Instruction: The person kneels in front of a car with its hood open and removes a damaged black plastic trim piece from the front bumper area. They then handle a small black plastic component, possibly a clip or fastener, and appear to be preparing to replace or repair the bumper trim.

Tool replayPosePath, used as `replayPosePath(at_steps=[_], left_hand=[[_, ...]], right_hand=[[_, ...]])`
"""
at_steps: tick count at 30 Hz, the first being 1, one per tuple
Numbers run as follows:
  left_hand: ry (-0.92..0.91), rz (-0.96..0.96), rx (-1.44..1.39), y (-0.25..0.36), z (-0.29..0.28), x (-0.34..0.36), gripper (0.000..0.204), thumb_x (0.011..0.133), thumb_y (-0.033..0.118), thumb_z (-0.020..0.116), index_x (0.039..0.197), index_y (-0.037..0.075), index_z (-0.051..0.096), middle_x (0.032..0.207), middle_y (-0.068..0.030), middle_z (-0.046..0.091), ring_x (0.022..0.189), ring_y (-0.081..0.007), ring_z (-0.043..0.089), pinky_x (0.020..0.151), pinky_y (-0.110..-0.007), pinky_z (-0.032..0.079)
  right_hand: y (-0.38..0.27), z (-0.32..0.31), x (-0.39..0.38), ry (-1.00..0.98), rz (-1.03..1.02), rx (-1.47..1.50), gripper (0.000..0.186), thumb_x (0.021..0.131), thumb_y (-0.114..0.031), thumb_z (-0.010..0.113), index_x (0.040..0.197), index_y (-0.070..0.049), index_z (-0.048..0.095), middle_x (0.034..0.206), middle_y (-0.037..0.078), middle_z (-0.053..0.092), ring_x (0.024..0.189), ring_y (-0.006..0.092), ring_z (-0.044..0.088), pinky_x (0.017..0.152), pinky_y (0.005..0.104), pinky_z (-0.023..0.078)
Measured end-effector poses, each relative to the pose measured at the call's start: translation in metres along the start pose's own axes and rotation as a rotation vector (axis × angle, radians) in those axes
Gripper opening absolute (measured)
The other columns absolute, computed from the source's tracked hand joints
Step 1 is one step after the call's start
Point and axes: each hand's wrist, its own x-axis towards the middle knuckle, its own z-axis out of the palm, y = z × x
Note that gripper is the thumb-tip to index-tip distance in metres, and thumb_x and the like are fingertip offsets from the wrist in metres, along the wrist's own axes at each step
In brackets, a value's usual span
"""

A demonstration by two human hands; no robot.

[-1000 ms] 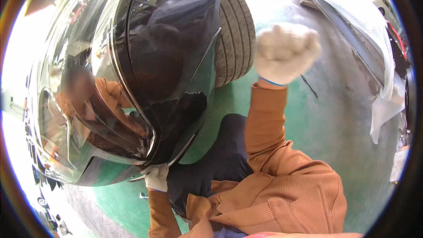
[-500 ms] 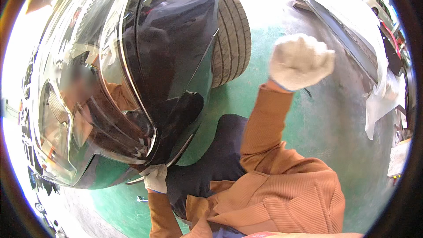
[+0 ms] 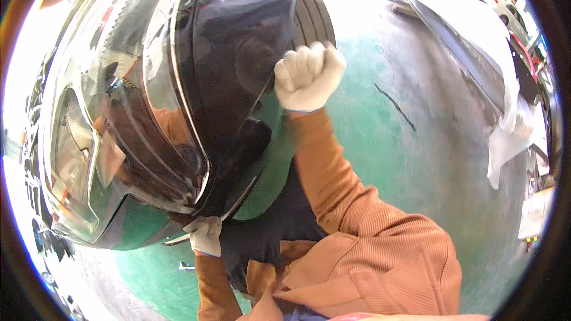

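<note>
A glossy black car fills the left side, its rounded corner and bumper facing me. In a white knit glove, my right hand is clenched in a fist beside the body panel, in front of the tyre. Nothing shows in that fist, and I cannot tell whether it touches the panel. Low at the bumper's bottom edge, my left hand, also gloved, is closed on the edge. Its fingertips are partly hidden there.
A small metal tool lies on the green floor near my left forearm. A thin dark strip lies to the right. Farther right are a long dark panel and translucent plastic sheeting. Other cars stand at the far right.
My right fist has swung left from over the open floor to the side of the car, uncovering the dark strip. My left hand stays at the bumper edge.
</note>
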Motion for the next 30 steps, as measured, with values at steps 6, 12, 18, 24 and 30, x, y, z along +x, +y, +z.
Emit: replayPosePath(at_steps=[6,12,18,24,30], left_hand=[[0.02,0.055,-0.012,0.01,-0.018,-0.013,0.019,0.093,-0.006,0.057,0.11,0.001,0.056,0.107,-0.0237,0.066,0.095,-0.0357,0.069,0.095,-0.054,0.059],[-0.051,-0.015,-0.034,0.005,-0.015,0.006,0.028,0.098,-0.002,0.05,0.126,-0.004,0.052,0.114,-0.0287,0.063,0.101,-0.0422,0.067,0.1,-0.058,0.057],[0.004,0.108,0.165,0.013,-0.005,-0.017,0.014,0.089,-0.007,0.059,0.099,0.001,0.058,0.102,-0.0213,0.065,0.088,-0.0334,0.065,0.094,-0.052,0.057],[-0.013,-0.016,0.033,0.014,0.021,-0.012,0.013,0.088,-0.008,0.057,0.095,0.003,0.059,0.1,-0.0196,0.065,0.091,-0.0346,0.067,0.092,-0.051,0.057],[-0.027,-0.013,-0.072,0.009,-0.04,-0.004,0.011,0.092,-0.005,0.058,0.101,0.001,0.06,0.11,-0.0256,0.068,0.104,-0.0407,0.068,0.095,-0.054,0.057]], right_hand=[[-0.066,0.035,-0.001,0.149,-0.134,-0.018,0.054,0.104,-0.043,0.047,0.055,-0.022,0.037,0.045,-0.006,0.028,0.04,0.0143,0.022,0.04,0.0296,0.023],[0.015,0.009,-0.001,0.043,-0.089,0.035,0.056,0.106,-0.038,0.046,0.054,-0.021,0.034,0.045,-0.001,0.028,0.04,0.0149,0.025,0.039,0.0286,0.024],[-0.062,0.009,0.007,-0.172,-0.124,-0.059,0.055,0.105,-0.042,0.05,0.055,-0.022,0.037,0.047,-0.006,0.03,0.039,0.0126,0.022,0.037,0.029,0.024],[-0.043,0.007,-0.001,-0.424,-0.267,0.013,0.05,0.106,-0.031,0.048,0.058,-0.02,0.042,0.051,-0.001,0.036,0.043,0.0161,0.03,0.042,0.0319,0.031],[-0.039,0.003,0.019,-0.077,-0.064,-0.034,0.052,0.101,-0.046,0.055,0.057,-0.021,0.044,0.048,-0.005,0.035,0.044,0.0167,0.031,0.046,0.0337,0.029]])
